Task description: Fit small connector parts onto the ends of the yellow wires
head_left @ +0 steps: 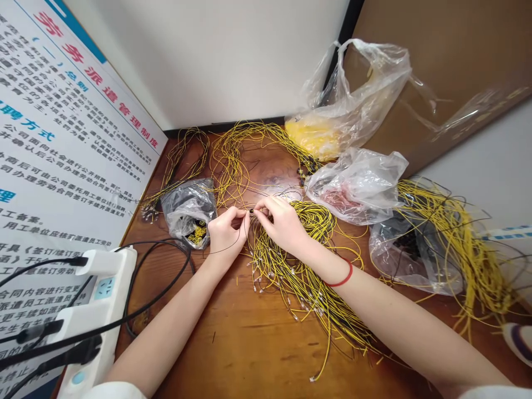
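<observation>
My left hand [226, 231] and my right hand [283, 224] meet above the middle of the wooden table, fingertips nearly touching. Both are closed in a pinch. Between the fingertips sits a small black piece [251, 211], its exact kind too small to make out. A thin black wire [228, 249] curves down from the left fingers across that wrist. Under and beside my right hand lies a large bundle of yellow and black wires [286, 282], several ends carrying small clear connectors. Just left of my left hand stands an open plastic bag [189, 213] with yellow and black pieces inside.
More yellow wires [236, 141] lie along the back, and another heap [469, 249] is at right. Clear bags hold yellow pieces [313, 136], reddish pieces [338, 197] and dark pieces [409, 244]. A white power strip [112, 299] with black cables [160, 288] borders the left.
</observation>
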### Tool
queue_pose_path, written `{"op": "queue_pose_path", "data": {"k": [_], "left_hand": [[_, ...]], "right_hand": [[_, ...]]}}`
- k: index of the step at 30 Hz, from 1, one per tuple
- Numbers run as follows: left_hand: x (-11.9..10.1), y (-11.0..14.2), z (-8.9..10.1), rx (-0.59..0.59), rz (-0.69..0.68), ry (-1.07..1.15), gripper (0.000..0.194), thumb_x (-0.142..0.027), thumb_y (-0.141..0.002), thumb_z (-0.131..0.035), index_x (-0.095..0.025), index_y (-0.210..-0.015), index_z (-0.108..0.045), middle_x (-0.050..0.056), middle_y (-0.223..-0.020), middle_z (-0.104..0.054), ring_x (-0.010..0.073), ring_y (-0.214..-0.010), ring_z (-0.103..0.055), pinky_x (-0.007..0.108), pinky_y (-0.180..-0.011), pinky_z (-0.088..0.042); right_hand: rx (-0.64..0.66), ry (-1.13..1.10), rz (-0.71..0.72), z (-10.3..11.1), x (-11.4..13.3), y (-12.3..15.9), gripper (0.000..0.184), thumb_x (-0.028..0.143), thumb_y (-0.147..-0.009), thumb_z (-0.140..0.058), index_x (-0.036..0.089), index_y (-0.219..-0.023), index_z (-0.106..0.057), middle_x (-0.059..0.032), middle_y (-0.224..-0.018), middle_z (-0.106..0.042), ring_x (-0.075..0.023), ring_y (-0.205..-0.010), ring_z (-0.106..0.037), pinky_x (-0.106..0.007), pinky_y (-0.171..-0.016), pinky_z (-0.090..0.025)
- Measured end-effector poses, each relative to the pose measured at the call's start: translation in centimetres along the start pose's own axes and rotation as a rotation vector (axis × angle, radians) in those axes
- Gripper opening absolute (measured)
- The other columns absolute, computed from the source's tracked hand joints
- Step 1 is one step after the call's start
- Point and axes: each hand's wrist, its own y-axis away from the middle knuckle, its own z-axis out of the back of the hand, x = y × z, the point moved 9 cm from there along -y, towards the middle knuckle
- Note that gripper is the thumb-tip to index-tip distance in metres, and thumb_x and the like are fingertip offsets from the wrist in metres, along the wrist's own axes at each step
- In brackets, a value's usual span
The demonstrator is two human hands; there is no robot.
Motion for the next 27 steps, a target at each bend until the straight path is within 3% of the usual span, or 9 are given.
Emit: {"op": "queue_pose_path", "data": {"k": [8, 17, 27], "left_hand": [[-0.3, 0.1, 0.1, 0.005, -0.018, -0.011, 0.014, -0.023, -0.081, -0.059, -0.017, -0.068, -0.061, 0.002, -0.067, -0.07, 0.0122, -0.059, -0.066, 0.022, -0.062, -0.056], [-1.4, 0.2, 0.4, -0.033, -0.128, -0.001, 0.011, -0.018, -0.081, -0.059, -0.016, -0.07, -0.062, 0.001, -0.069, -0.071, 0.0113, -0.06, -0.067, 0.019, -0.06, -0.057], [-3.7, 0.6, 0.5, -0.072, -0.375, -0.203, 0.011, -0.013, -0.08, -0.06, -0.016, -0.07, -0.062, 0.001, -0.065, -0.07, 0.0115, -0.057, -0.066, 0.019, -0.059, -0.053]], "right_hand": [[0.002, 0.012, -0.01, -0.2, 0.0, -0.1, 0.011, 0.02, -0.089, -0.046, 0.019, -0.081, -0.052, -0.0042, -0.078, -0.06, -0.0172, -0.076, -0.052, -0.031, -0.074, -0.037], [0.044, 0.01, -0.046, -0.4, -0.4, -0.2, 0.011, 0.02, -0.09, -0.041, 0.02, -0.081, -0.047, -0.0054, -0.081, -0.06, -0.018, -0.074, -0.051, -0.031, -0.072, -0.037], [0.009, 0.218, 0.026, -0.4, 0.5, -0.1, 0.014, 0.016, -0.09, -0.04, 0.018, -0.084, -0.052, -0.0091, -0.083, -0.061, -0.0215, -0.081, -0.05, -0.033, -0.076, -0.037]]}}
